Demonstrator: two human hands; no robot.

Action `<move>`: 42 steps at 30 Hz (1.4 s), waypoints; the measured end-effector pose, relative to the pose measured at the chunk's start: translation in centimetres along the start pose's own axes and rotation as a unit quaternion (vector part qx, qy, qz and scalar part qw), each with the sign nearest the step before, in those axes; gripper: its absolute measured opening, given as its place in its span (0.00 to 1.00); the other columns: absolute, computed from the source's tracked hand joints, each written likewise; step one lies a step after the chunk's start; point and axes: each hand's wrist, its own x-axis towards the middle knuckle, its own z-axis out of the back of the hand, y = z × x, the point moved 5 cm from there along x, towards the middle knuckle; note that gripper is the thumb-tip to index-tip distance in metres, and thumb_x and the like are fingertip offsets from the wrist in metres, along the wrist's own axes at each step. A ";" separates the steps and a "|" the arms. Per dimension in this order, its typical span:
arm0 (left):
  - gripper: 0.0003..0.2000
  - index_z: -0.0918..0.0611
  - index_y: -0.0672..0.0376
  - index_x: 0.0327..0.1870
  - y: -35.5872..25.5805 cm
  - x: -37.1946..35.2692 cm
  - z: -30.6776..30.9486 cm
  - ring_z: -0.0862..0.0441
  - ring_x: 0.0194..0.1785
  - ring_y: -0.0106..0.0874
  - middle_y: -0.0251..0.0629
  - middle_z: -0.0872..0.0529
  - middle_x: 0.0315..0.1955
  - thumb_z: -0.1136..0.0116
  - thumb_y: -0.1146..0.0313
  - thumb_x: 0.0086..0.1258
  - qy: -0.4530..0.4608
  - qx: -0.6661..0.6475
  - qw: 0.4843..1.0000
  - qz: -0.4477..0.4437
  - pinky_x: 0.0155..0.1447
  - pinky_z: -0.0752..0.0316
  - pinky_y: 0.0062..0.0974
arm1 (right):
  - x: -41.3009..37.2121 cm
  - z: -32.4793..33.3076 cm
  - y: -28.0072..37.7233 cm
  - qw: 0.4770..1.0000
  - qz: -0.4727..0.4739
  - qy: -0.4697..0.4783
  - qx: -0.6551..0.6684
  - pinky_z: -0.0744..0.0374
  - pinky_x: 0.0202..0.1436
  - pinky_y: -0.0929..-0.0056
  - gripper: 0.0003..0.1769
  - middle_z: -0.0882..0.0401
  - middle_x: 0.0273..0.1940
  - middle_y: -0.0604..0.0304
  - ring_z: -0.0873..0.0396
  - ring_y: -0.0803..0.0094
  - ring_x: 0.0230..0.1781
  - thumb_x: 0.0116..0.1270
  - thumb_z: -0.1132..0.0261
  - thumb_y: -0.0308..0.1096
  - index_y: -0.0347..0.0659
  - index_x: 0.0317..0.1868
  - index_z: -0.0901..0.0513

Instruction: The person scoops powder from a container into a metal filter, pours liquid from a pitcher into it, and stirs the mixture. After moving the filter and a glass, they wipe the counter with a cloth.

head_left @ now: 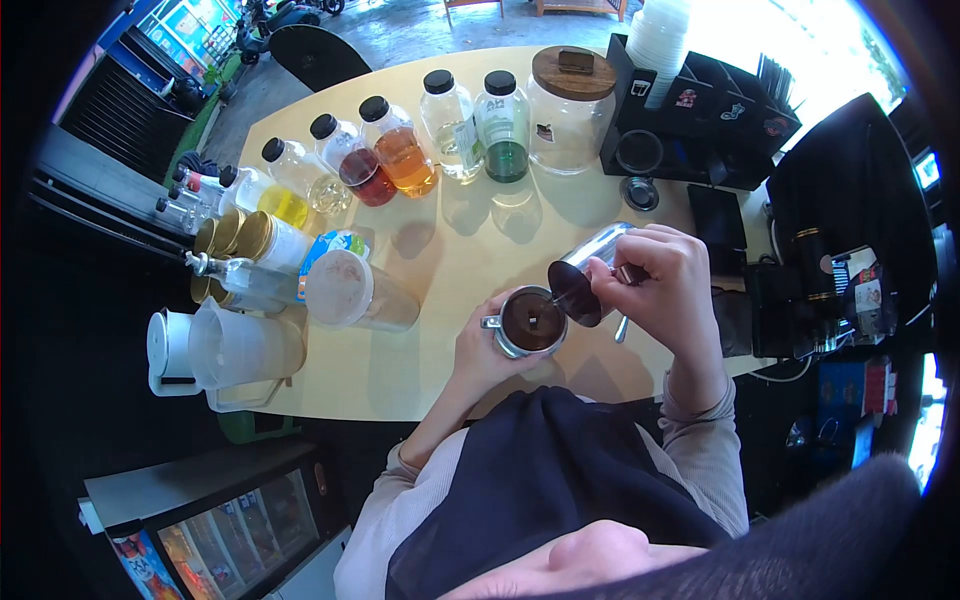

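My left hand [487, 352] is wrapped round a metal cup [531, 322] with a dark brown inside, its small handle pointing left. My right hand [655, 280] grips a shiny metal pitcher [597, 250], which is tipped toward the cup. A dark round surface [576, 294] faces the cup at the pitcher's near end, close to the cup's rim. Whether anything flows between the two is too small to tell. Below my right hand a thin metal handle [621, 329] sticks out over the table.
Bottles with black caps, one holding red liquid [368, 178], stand along the far side of the table [400, 375]. A wood-lidded jar [570, 125] and a black organizer [690, 150] are at the back right. Plastic pitchers [255, 345] and a tub [345, 290] stand left.
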 end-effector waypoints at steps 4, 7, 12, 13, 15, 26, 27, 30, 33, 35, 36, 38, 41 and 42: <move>0.41 0.23 0.49 0.63 -0.5 0.1 0.2 0.17 0.58 0.40 0.36 0.16 0.55 0.20 0.54 0.42 0.002 0.002 1.000 -0.005 0.61 0.21 0.37 | 0.5 -0.3 0.2 1.000 0.004 -0.003 -0.003 0.27 0.24 0.65 0.17 0.28 0.16 0.61 0.24 0.65 0.20 0.55 0.29 0.40 0.42 0.16 0.24; 0.41 0.23 0.49 0.63 -1.1 0.2 0.3 0.17 0.58 0.40 0.36 0.16 0.55 0.20 0.54 0.42 -0.001 0.003 1.000 -0.008 0.61 0.21 0.37 | 0.8 -0.5 0.5 1.000 0.008 0.004 0.003 0.27 0.25 0.64 0.17 0.27 0.17 0.61 0.23 0.64 0.21 0.55 0.29 0.39 0.42 0.16 0.24; 0.41 0.23 0.48 0.64 -0.8 0.2 0.3 0.17 0.58 0.40 0.37 0.16 0.54 0.20 0.53 0.42 -0.003 0.004 1.000 -0.008 0.61 0.22 0.38 | 1.2 -0.7 1.3 1.000 0.021 0.010 0.004 0.26 0.25 0.64 0.16 0.26 0.18 0.60 0.22 0.63 0.23 0.55 0.29 0.39 0.42 0.16 0.24; 0.41 0.24 0.48 0.64 -0.9 0.2 0.3 0.17 0.58 0.40 0.37 0.16 0.54 0.20 0.53 0.42 -0.001 0.013 1.000 -0.005 0.61 0.22 0.38 | 1.2 -0.7 1.5 1.000 0.026 0.014 0.003 0.25 0.26 0.64 0.16 0.26 0.18 0.60 0.22 0.63 0.23 0.55 0.29 0.39 0.42 0.17 0.24; 0.42 0.24 0.48 0.64 -0.8 0.1 0.3 0.17 0.58 0.40 0.37 0.16 0.54 0.20 0.53 0.42 0.001 0.022 1.000 -0.001 0.61 0.22 0.38 | 1.2 -0.9 1.8 0.999 0.040 0.000 0.016 0.29 0.24 0.67 0.17 0.29 0.16 0.61 0.26 0.66 0.20 0.53 0.28 0.37 0.41 0.16 0.26; 0.40 0.23 0.49 0.62 -1.2 0.4 0.3 0.16 0.57 0.39 0.37 0.15 0.55 0.20 0.56 0.42 -0.001 -0.029 1.000 0.005 0.61 0.21 0.37 | -0.1 -0.2 1.8 0.998 0.055 0.006 0.026 0.32 0.22 0.69 0.19 0.32 0.14 0.63 0.29 0.68 0.17 0.52 0.26 0.36 0.41 0.15 0.27; 0.40 0.23 0.49 0.62 -1.1 0.3 0.3 0.16 0.57 0.39 0.37 0.15 0.55 0.20 0.56 0.42 0.000 -0.029 1.000 0.005 0.61 0.21 0.37 | -0.2 -0.2 1.6 0.998 0.050 0.008 0.022 0.33 0.22 0.69 0.19 0.32 0.14 0.63 0.29 0.68 0.17 0.51 0.26 0.36 0.41 0.15 0.28; 0.40 0.23 0.50 0.62 -0.8 0.2 0.2 0.16 0.57 0.39 0.36 0.15 0.55 0.21 0.57 0.41 0.006 -0.019 1.000 0.016 0.61 0.21 0.36 | -0.3 0.0 1.2 0.999 0.030 0.025 0.007 0.29 0.24 0.67 0.17 0.29 0.16 0.62 0.26 0.66 0.20 0.53 0.27 0.37 0.42 0.16 0.26; 0.40 0.23 0.50 0.62 -0.8 0.2 0.2 0.16 0.57 0.39 0.36 0.15 0.55 0.21 0.58 0.41 0.002 -0.013 1.000 0.010 0.61 0.21 0.37 | -0.2 -0.1 0.7 0.999 0.011 0.034 -0.008 0.25 0.26 0.64 0.16 0.26 0.18 0.62 0.22 0.63 0.23 0.54 0.28 0.38 0.42 0.16 0.25; 0.40 0.23 0.51 0.63 -0.3 0.1 0.1 0.16 0.57 0.39 0.36 0.15 0.54 0.20 0.57 0.41 0.000 -0.015 1.000 0.004 0.60 0.21 0.36 | 0.1 -0.2 0.3 0.999 0.007 0.029 -0.011 0.25 0.26 0.64 0.16 0.26 0.18 0.61 0.22 0.63 0.23 0.53 0.28 0.38 0.42 0.16 0.24; 0.40 0.23 0.51 0.63 -0.1 0.1 0.0 0.16 0.57 0.39 0.36 0.15 0.54 0.20 0.57 0.41 0.001 -0.014 1.000 0.004 0.60 0.21 0.36 | 0.2 -0.2 0.2 1.000 0.007 0.025 -0.013 0.25 0.26 0.64 0.16 0.26 0.18 0.61 0.22 0.63 0.23 0.53 0.28 0.38 0.42 0.16 0.24; 0.41 0.23 0.50 0.63 -0.1 0.1 0.0 0.16 0.57 0.39 0.36 0.15 0.54 0.19 0.56 0.41 -0.004 -0.016 1.000 -0.006 0.60 0.21 0.36 | 0.5 -0.5 0.0 1.000 0.008 0.021 -0.016 0.25 0.26 0.64 0.16 0.26 0.18 0.61 0.22 0.63 0.23 0.54 0.28 0.39 0.42 0.16 0.24; 0.42 0.23 0.50 0.63 -0.1 0.0 0.1 0.16 0.57 0.38 0.36 0.15 0.54 0.19 0.55 0.40 -0.003 -0.016 1.000 -0.003 0.60 0.21 0.36 | 0.7 -0.7 -0.1 0.999 0.033 -0.023 0.008 0.33 0.23 0.69 0.19 0.33 0.14 0.62 0.30 0.67 0.17 0.51 0.26 0.36 0.40 0.15 0.28; 0.42 0.23 0.50 0.63 0.0 0.0 0.1 0.16 0.57 0.38 0.36 0.15 0.54 0.19 0.55 0.40 -0.003 -0.016 1.000 -0.003 0.60 0.21 0.36 | 0.8 -0.8 -0.2 0.999 0.025 -0.022 0.018 0.33 0.23 0.70 0.19 0.34 0.15 0.61 0.30 0.67 0.17 0.51 0.26 0.35 0.39 0.15 0.28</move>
